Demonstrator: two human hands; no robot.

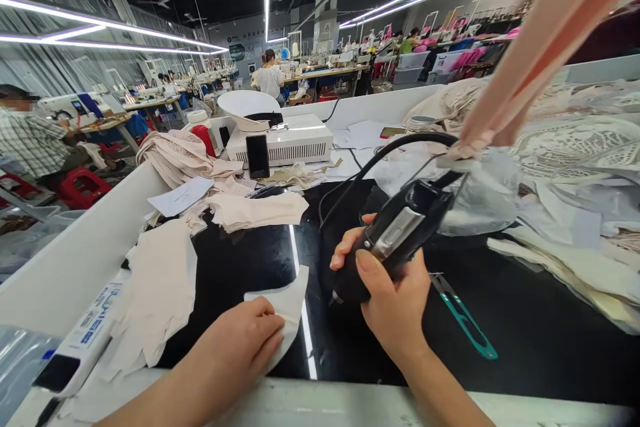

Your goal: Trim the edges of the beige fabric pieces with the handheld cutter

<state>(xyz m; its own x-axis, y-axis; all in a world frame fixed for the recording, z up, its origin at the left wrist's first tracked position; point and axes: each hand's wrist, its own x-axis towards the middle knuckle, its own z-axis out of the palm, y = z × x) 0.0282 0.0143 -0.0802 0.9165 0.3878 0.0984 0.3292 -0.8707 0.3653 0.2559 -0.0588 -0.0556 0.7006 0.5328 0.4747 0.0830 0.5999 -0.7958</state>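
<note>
One pale fabric piece is pinched in the left hand; the right hand grips a black corded handheld tool.

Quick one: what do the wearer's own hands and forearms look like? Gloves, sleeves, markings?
Left hand and right hand: both bare, five-fingered human hands. No gloves, rings or watch visible. Left forearm and right forearm show no sleeves, cables or clear markings as far as the frame reaches; anything higher is cut off.
</note>
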